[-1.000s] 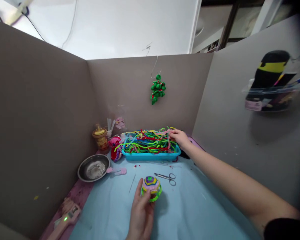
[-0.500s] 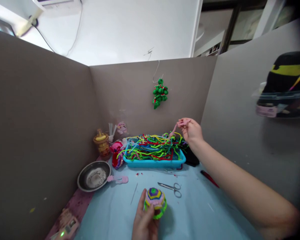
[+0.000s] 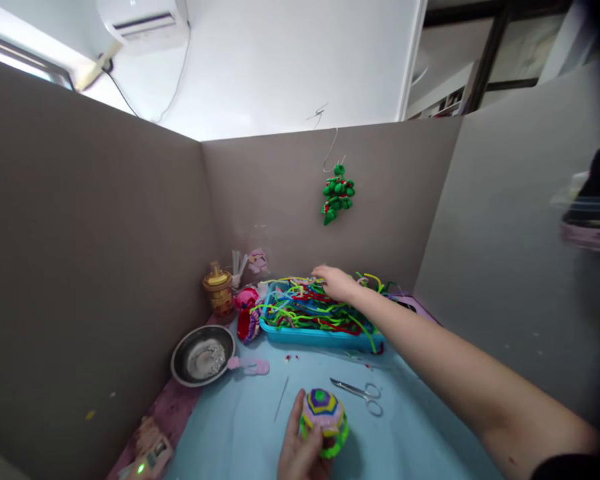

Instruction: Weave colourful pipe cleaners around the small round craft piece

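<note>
My left hand is wrapped round a small rounded piece banded in green, purple, yellow, blue and pink, with a bright green openwork edge below. It is held just above the light blue table cover. My right hand reaches over the back of a blue tray heaped with tangled pipe cleaners in many colours. Its fingers are bent down into the heap, and what they pinch, if anything, is hidden. Silver scissors lie beyond the held piece, and a thin needle-like rod lies to its left.
A metal bowl with small white bits stands at the left, a pink clip-like piece at its rim. Behind it are a brown-yellow cup and a red-pink pouch. A green tree ornament hangs on the back partition.
My right hand, which held up a pink strand at the tray's right, has moved left and down into the heap. My left hand still holds the banded piece. The view has shifted left.
</note>
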A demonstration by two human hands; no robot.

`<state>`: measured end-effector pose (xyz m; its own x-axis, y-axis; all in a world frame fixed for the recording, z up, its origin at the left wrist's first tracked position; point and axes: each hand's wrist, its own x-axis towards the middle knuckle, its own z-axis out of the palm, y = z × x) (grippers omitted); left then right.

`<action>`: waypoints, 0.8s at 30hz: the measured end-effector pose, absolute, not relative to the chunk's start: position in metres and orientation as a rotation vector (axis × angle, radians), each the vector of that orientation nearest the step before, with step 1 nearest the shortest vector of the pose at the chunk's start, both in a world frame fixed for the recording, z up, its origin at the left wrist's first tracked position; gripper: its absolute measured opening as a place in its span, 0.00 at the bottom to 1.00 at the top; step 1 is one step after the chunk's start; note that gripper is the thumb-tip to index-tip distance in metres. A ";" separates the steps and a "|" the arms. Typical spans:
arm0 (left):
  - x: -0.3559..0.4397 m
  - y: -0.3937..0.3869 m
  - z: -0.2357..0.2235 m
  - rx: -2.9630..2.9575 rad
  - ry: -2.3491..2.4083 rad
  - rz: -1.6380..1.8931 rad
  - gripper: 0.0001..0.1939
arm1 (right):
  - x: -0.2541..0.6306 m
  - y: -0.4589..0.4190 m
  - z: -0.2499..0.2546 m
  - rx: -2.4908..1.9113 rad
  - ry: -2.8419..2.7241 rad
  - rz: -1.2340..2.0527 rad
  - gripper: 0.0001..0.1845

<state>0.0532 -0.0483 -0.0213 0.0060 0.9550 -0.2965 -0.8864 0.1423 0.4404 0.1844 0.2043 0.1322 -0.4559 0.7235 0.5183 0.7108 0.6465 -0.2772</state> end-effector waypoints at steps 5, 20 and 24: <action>0.054 -0.041 -0.029 0.097 0.669 1.516 0.61 | 0.179 0.190 0.108 -1.156 -2.271 0.033 0.18; 0.041 -0.053 0.012 0.058 0.903 1.641 0.39 | 0.096 0.166 0.097 -1.214 -2.531 -0.035 0.28; 0.039 -0.059 0.023 0.058 0.855 1.676 0.32 | 0.117 0.176 0.094 -1.342 -2.599 -0.088 0.17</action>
<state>0.0387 -0.0593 0.0232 -0.3050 0.8658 -0.3968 -0.8293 -0.0366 0.5576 0.1171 0.1760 0.0938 -0.5611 0.7988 0.2170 0.8116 0.5824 -0.0455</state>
